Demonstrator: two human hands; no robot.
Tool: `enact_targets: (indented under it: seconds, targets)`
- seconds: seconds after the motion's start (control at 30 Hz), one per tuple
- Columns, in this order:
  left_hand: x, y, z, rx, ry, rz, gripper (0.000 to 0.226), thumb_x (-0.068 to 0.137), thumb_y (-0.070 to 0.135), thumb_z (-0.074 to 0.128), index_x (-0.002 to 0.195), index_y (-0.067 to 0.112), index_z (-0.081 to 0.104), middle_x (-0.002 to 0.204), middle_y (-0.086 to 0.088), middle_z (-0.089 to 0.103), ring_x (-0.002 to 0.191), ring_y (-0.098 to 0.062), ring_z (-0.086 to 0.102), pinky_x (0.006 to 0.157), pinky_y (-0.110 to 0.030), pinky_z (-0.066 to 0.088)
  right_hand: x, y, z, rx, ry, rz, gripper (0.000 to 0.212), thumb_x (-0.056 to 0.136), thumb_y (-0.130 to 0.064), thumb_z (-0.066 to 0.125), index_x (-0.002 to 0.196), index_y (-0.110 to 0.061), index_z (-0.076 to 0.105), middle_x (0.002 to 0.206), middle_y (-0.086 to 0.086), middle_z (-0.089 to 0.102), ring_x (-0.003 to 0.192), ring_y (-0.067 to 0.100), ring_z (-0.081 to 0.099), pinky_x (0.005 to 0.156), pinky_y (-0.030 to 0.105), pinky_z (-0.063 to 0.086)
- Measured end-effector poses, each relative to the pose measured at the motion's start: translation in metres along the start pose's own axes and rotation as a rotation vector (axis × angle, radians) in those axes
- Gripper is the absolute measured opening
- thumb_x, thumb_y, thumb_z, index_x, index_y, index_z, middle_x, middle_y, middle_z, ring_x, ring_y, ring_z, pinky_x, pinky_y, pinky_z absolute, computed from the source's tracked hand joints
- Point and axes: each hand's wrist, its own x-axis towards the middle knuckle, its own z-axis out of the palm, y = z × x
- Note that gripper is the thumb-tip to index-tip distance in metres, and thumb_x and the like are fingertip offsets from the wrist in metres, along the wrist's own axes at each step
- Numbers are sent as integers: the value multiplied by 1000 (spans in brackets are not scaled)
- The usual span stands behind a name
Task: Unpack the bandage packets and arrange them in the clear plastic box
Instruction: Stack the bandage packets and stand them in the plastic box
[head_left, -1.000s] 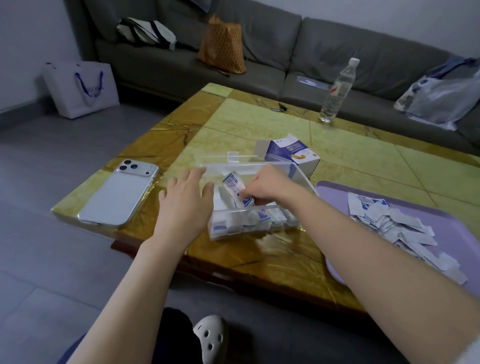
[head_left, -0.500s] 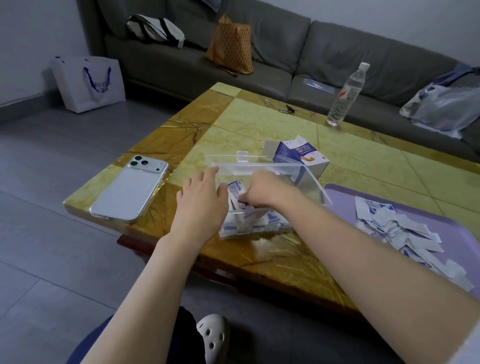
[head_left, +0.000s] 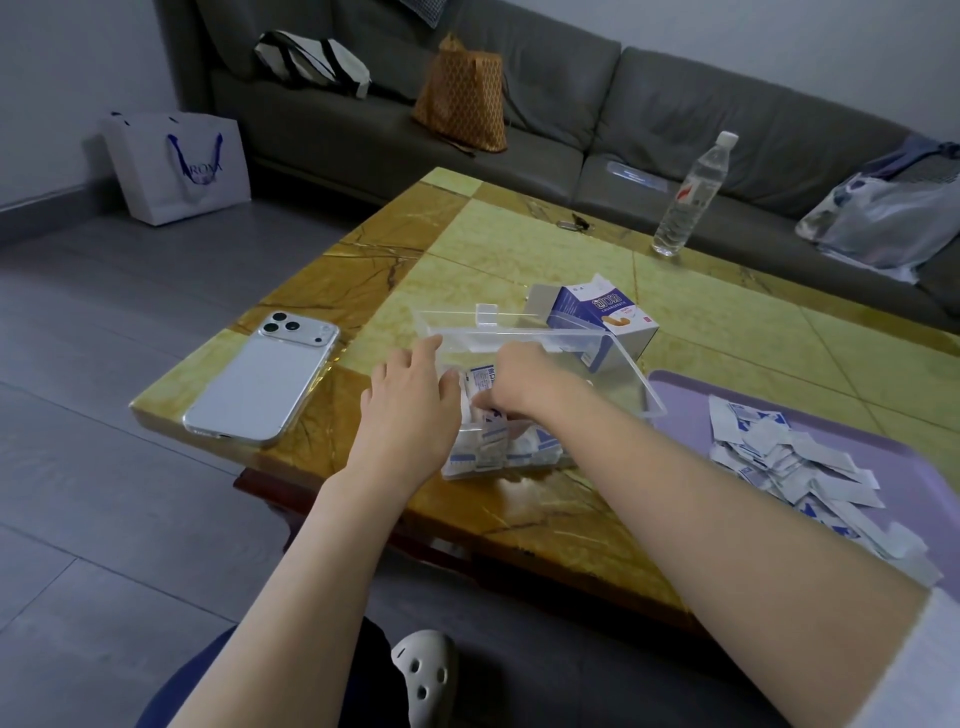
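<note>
The clear plastic box (head_left: 618, 364) sits near the table's front edge with its lid open behind it. Several bandage packets (head_left: 498, 447) stand in a row along its near wall. My left hand (head_left: 410, 405) rests flat against the box's left end, fingers straight. Inside the box, my right hand (head_left: 524, 379) has its fingers curled down on a white and blue packet (head_left: 480, 376). A loose pile of packets (head_left: 789, 462) lies on the purple tray (head_left: 883, 431) to the right. The opened blue and white bandage carton (head_left: 602, 317) lies behind the box.
A silver phone (head_left: 260, 384) lies on the table's left corner. A water bottle (head_left: 688, 197) stands at the far edge. A grey sofa (head_left: 571, 130) with bags runs behind the table. A white shopping bag (head_left: 179, 166) stands on the floor.
My right hand has pushed the packet lower into the box among the others. My left hand stays against the box's left end. The camera has shifted slightly.
</note>
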Motion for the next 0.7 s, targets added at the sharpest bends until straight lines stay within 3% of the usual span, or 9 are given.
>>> enact_targets:
  seconds: [0.4, 0.53, 0.6, 0.7]
  targets:
    - [-1, -1, 0, -31, -21, -9, 47, 100, 30, 32, 146, 24, 23, 140, -7, 37, 129, -24, 32, 104, -40, 29, -4, -1, -2, 15, 7, -21, 31, 92, -15, 55, 64, -11, 41, 64, 4, 48, 49, 13, 48, 39, 21, 31]
    - [-2, 0, 0, -12, -19, -20, 47, 100, 30, 32, 146, 23, 23, 141, -8, 36, 129, -26, 32, 104, -40, 29, -9, 6, -4, 72, -9, -55, 30, 95, -16, 50, 66, -11, 44, 69, 6, 56, 51, 14, 56, 29, 12, 30]
    - [-2, 2, -1, 12, -10, -29, 46, 100, 30, 32, 145, 23, 23, 143, -8, 35, 130, -27, 32, 104, -41, 29, -12, 10, -5, 83, 10, -77, 29, 95, -14, 48, 67, -10, 48, 80, 10, 63, 65, 21, 64, 40, 15, 40]
    - [-4, 7, -2, 76, 35, -39, 45, 100, 27, 33, 144, 22, 27, 142, -8, 35, 131, -26, 30, 105, -43, 26, -18, 19, -4, 144, 133, -154, 23, 95, -17, 47, 76, -9, 58, 88, 9, 66, 77, 26, 62, 63, 29, 49]
